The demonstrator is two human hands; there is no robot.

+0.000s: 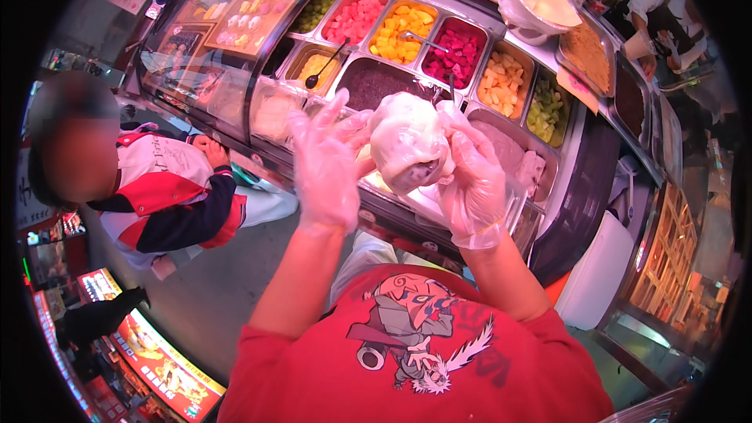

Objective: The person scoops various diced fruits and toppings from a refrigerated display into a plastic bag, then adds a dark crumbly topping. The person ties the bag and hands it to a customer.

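A soft white dough-like wrapper (405, 135), bunched into a ball, hangs over the food counter. Through a gap at its lower side a purplish filling (418, 173) shows. My right hand (473, 173), in a clear plastic glove, grips the ball's right side. To its left, my gloved left hand (326, 170) has its fingers spread; whether its thumb touches the ball I cannot tell. Just behind the ball lies a steel pan of dark purple filling (376, 85), partly hidden. Below and right of it sits a pan of pale mauve paste (499, 144).
Behind are steel pans of pink cubes (354, 16), yellow mango-like cubes (402, 29), magenta fruit (452, 53) and green fruit (545, 107). A black spoon (323, 67) rests in a yellow pan. A glass display case (247, 12) stands left. A person (170, 188) stands beside the counter.
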